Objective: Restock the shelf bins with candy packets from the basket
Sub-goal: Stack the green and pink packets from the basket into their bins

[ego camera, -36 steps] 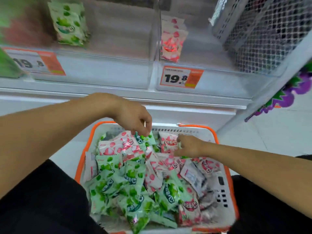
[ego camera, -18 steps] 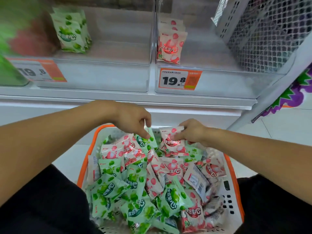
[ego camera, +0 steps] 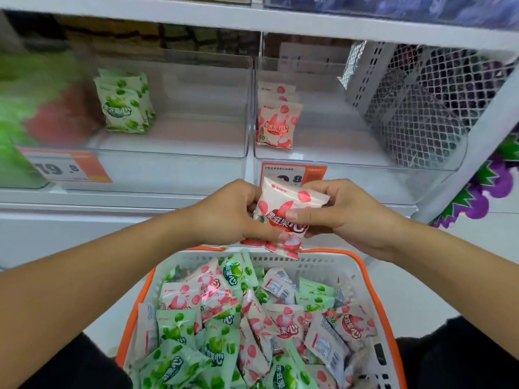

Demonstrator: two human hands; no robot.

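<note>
Where both hands (ego camera: 224, 213) (ego camera: 348, 217) meet, fingers pinching glossy pink packets (ego camera: 283, 217) (perhaps two), above mesh basket (ego camera: 362, 272).

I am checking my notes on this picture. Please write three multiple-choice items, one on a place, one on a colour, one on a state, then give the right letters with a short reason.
1. Where is the held packet?
A. in the basket
B. above the basket
C. in a bin

2. What colour is the basket rim?
A. orange
B. blue
C. black

3. How is the packet held?
A. by the left hand alone
B. by the right hand alone
C. by both hands

Key: 1 B, it hangs over the rim, below the right bin. 2 A, the rim shows orange. 3 C, fingers of both hands curl round it.
</note>
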